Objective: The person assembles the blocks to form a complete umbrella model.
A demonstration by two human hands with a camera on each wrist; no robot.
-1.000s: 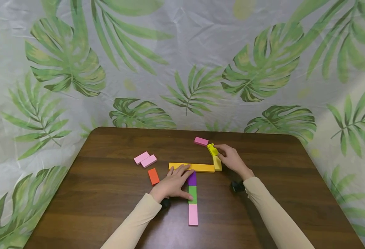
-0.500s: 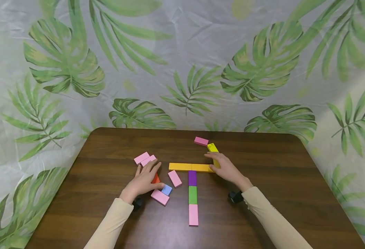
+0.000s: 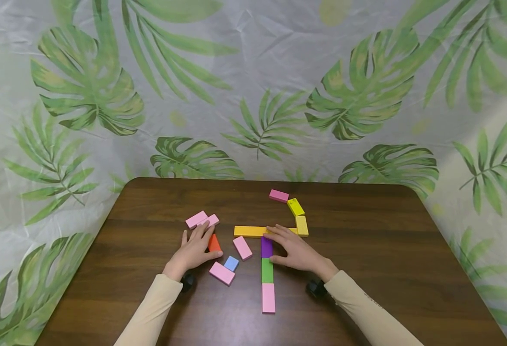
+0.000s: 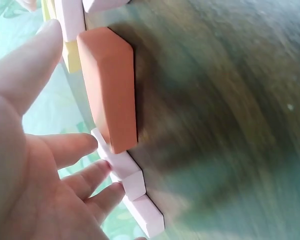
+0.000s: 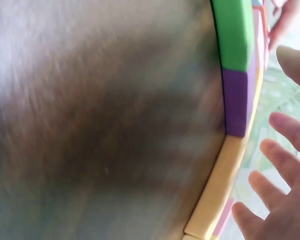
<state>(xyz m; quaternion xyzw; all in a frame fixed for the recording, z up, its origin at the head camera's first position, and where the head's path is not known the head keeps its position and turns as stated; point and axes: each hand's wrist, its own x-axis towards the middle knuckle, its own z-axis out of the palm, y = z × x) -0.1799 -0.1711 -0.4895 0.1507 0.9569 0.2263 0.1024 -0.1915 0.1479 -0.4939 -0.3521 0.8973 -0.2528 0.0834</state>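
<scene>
My left hand (image 3: 191, 253) is spread beside a red-orange block (image 3: 214, 243), with fingertips at two pale pink blocks (image 3: 196, 219). In the left wrist view its fingers look relaxed and grip nothing; the red-orange block (image 4: 110, 90) lies past the thumb. Over the joined row, my right hand (image 3: 294, 251) hovers with fingers apart, partly hiding the orange blocks (image 3: 249, 231). Below them run a purple block (image 3: 266, 248), a green block (image 3: 267, 271) and a pale pink block (image 3: 268, 299), end to end. The right wrist view shows a gap between fingertips and purple block (image 5: 236, 102).
A pale yellow block (image 3: 302, 225), a bright yellow block (image 3: 295, 207) and a darker pink block (image 3: 279, 195) curve upward from the row's right end. Between my hands lie a loose pink block (image 3: 242, 248), a blue block (image 3: 231, 263) and another pink block (image 3: 222, 273) on the wooden table (image 3: 366, 288).
My left hand has moved left from the orange and purple blocks to the red-orange and pink ones. The right hand has left the yellow blocks, coming down and left over the row.
</scene>
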